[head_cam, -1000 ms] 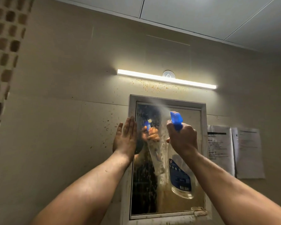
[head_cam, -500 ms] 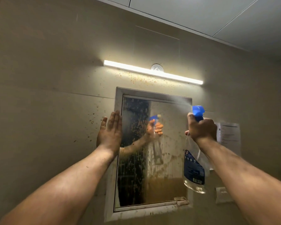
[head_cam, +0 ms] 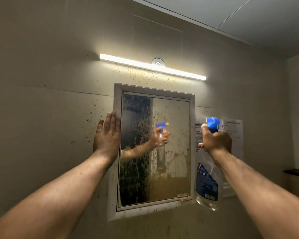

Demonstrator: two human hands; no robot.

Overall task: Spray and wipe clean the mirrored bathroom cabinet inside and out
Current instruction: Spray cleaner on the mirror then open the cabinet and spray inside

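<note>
My L hand flat, fingers straight & together, at left frame edge of mirrored cabinet. R hand grips spray bottle by its neck, just right of cabinet's right edge. Mirror heavily spotted.

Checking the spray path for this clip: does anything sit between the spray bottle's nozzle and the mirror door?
Nothing visible does. The right hand holds the spray bottle right of the mirror door; the left hand lies flat at its left frame edge, not across the glass.

Print on the spray bottle and wall papers is unreadable.
</note>
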